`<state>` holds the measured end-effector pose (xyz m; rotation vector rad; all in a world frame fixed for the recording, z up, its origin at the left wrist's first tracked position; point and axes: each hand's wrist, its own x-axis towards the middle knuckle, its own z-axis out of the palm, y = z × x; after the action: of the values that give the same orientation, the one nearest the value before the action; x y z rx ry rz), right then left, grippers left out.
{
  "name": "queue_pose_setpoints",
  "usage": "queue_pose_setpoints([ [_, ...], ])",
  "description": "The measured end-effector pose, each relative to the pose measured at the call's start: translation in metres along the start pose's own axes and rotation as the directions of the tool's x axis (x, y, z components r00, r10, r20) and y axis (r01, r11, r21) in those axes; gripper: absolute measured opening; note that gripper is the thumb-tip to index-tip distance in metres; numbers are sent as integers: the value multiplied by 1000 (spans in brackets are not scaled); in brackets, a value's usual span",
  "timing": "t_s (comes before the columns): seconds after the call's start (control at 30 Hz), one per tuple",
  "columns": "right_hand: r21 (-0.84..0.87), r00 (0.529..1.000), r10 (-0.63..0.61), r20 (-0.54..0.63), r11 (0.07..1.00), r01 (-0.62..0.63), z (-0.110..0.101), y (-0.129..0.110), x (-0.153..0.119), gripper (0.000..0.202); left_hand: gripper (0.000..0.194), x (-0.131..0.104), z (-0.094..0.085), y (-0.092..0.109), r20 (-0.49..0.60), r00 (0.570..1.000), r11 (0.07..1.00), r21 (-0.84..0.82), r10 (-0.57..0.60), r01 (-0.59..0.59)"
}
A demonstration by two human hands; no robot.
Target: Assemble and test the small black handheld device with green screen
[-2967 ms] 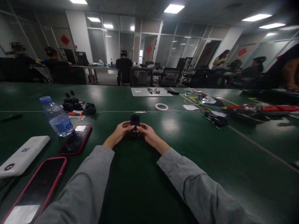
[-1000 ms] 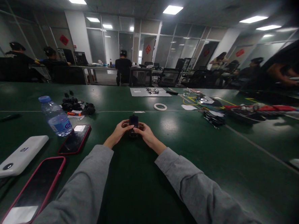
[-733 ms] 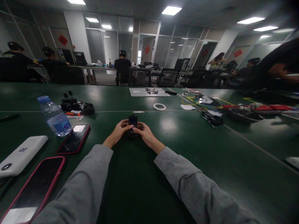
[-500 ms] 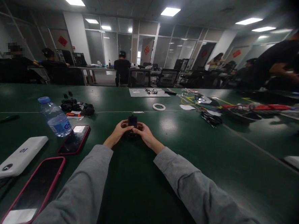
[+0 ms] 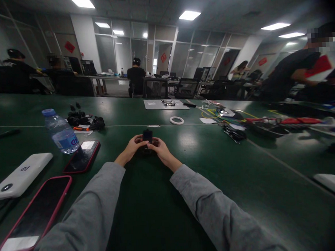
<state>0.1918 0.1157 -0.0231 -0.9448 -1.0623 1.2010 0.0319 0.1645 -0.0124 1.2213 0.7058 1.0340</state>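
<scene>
A small black device [image 5: 147, 135] with a flat, dark rectangular face stands upright just over the green table [image 5: 161, 201]. My left hand [image 5: 133, 146] is closed round its left side, and my right hand [image 5: 160, 147] grips the right side. Both thumbs meet at the lower front of the device. The other fingers lie behind it and are partly hidden. Its exact kind is too small and dark to make out.
To the left are a water bottle [image 5: 62, 132], two phones [image 5: 81, 158], a white power bank [image 5: 21, 176] and a heap of black parts [image 5: 84, 121]. A white ring [image 5: 176, 120] lies ahead, with wires and tools [image 5: 231, 131] at right. A person [image 5: 291, 70] stands far right.
Both hands keep their hold on the black device, with hardly any movement. The view has shifted slightly. At far right, a red item now shows by the standing person's arm.
</scene>
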Motion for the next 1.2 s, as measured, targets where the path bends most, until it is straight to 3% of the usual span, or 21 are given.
queue_pose_setpoints([
  [0.3,-63,999,-1,-36,998,-2,-2,5,3,62,63,0,-3,0,35,999,998,-54,-38,40],
  [0.63,112,997,77,19,991,-79,-4,-2,5,57,64,-3,-8,5,121,990,987,-141,-66,83],
  [1.2,148,992,117,50,981,-124,-6,-5,6,55,63,-10,-5,11,98,992,986,-140,-78,92],
])
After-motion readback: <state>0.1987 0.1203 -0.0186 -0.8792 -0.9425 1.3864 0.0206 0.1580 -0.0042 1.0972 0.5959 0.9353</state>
